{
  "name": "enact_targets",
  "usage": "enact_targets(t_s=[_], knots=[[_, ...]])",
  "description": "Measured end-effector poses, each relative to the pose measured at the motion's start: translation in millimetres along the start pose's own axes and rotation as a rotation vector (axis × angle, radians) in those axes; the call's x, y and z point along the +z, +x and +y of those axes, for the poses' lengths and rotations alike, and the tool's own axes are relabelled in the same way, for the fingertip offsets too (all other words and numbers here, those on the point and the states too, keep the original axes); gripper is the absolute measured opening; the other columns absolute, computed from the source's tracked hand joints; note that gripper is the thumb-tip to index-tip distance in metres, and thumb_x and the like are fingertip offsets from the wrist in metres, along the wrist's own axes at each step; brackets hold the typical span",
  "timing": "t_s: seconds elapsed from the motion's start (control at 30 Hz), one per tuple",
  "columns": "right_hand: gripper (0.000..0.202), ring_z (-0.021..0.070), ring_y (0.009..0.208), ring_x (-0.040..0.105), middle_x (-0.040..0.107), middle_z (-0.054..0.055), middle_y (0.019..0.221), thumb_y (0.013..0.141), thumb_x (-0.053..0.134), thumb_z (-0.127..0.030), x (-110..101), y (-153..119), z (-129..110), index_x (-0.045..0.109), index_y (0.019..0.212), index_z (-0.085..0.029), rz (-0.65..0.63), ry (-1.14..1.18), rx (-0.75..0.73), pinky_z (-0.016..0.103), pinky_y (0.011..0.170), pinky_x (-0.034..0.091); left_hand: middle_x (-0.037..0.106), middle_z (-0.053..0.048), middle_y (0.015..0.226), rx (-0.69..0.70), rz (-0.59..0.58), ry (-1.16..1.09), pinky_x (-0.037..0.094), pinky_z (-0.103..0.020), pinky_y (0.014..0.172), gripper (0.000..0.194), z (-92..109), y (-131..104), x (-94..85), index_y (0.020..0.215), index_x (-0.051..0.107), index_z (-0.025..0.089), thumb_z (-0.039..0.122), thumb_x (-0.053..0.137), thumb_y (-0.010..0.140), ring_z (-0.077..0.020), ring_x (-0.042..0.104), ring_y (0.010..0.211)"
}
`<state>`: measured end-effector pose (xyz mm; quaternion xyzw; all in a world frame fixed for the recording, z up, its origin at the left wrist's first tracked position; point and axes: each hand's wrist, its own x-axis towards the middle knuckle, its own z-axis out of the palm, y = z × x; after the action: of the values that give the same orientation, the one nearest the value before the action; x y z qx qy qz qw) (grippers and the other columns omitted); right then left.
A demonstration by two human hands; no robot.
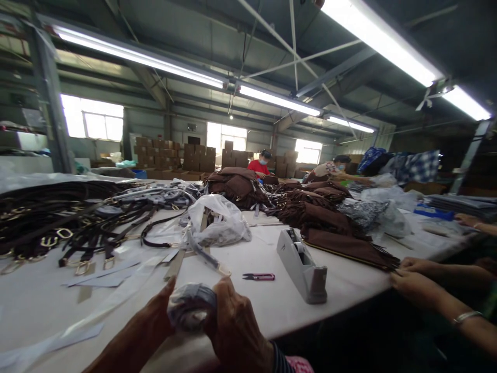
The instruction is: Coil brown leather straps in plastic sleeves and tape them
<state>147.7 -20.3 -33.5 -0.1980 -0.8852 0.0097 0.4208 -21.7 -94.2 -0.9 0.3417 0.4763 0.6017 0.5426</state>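
Near the front edge of the white table [256, 305], a coiled strap wrapped in grey-white material [192, 306] is held between both my hands. My left hand [157, 316] is closed on its left side, partly hidden by the roll. On the right side, my right hand [233, 324] grips it with bent fingers. A loose strap end with a metal clasp [207, 256] lies just beyond my hands. To the right are small pink-handled thread snips [259, 277] and a grey tape dispenser [303, 269].
Dark straps with gold buckles [85, 223] cover the left side. A clear plastic bag [221, 220] lies mid-table. Brown fringed bags [330, 223] are piled behind the dispenser. Another person's hands [417, 280] touch a bag at the right edge. Two people sit farther back.
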Motion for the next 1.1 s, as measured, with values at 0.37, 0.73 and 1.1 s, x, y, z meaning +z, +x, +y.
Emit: enact_targets(t_s=[0.37, 0.73, 1.1], knots=[[0.024, 0.0241, 0.074, 0.058, 0.064, 0.010, 0.087, 0.104, 0.035, -0.011, -22.5, 49.1, 23.6, 0.058, 0.097, -0.017, -0.098, -0.309, -0.536, 0.034, 0.052, 0.042, 0.068, -0.003, 0.128, 0.438, -0.369, 0.922, 0.047, -0.032, 0.109, 0.024, 48.7, 3.8, -7.6, 0.119, 0.074, 0.032, 0.037, 0.067, 0.096, -0.0261, 0.060, 0.119], [0.017, 0.0171, 0.089, 0.065, 0.066, 0.002, 0.104, 0.091, 0.073, -0.018, -43.3, -5.4, 58.1, 0.065, 0.105, -0.020, -0.572, 0.202, 0.002, 0.026, 0.077, 0.049, 0.071, -0.004, 0.116, 0.651, -0.347, 1.253, 0.045, -0.032, 0.101, 0.009, -18.4, 16.0, -32.7, 0.101, 0.071, 0.024, 0.022, 0.062, 0.099, -0.0236, 0.059, 0.111], [0.044, 0.0185, 0.097, 0.069, 0.071, 0.001, 0.107, 0.094, 0.074, -0.018, -13.9, 29.5, 80.4, 0.064, 0.135, -0.030, -0.608, 0.238, -0.091, 0.025, 0.083, 0.047, 0.059, -0.002, 0.148, 0.672, -0.481, 1.433, 0.035, -0.040, 0.116, 0.010, -4.5, 22.3, -35.6, 0.105, 0.074, 0.027, 0.025, 0.069, 0.096, -0.0302, 0.042, 0.140]])
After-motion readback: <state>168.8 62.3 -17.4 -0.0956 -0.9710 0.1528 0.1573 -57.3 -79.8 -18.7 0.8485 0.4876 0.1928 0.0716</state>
